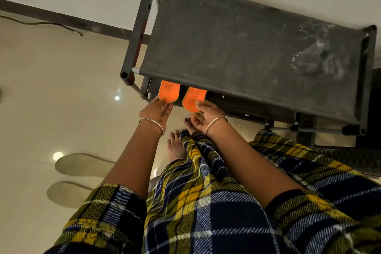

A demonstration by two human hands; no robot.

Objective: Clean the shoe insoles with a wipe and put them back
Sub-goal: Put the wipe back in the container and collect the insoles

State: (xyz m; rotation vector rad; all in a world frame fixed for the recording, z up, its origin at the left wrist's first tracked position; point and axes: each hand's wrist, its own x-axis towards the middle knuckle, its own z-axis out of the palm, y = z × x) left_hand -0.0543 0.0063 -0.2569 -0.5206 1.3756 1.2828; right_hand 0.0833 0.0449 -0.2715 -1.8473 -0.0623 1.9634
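Two orange insoles stick out from under the top shelf of a dark shoe rack (247, 43). My left hand (157, 112) holds the heel end of the left orange insole (169, 90) with thumb and fingers. The near end of the right orange insole (193, 98) is held by my right hand (206, 114). The far ends of both insoles are hidden under the shelf fabric. Two pale grey insoles (82, 165) (68, 194) lie flat on the floor at the left. No wipe is in view.
The rack's top fabric is dusty, with white marks at its right end (315, 51). A cable (41, 23) lies along the floor by the wall. My bare feet (177, 142) stand on the glossy tile just before the rack. A dark woven object (350, 156) sits at right.
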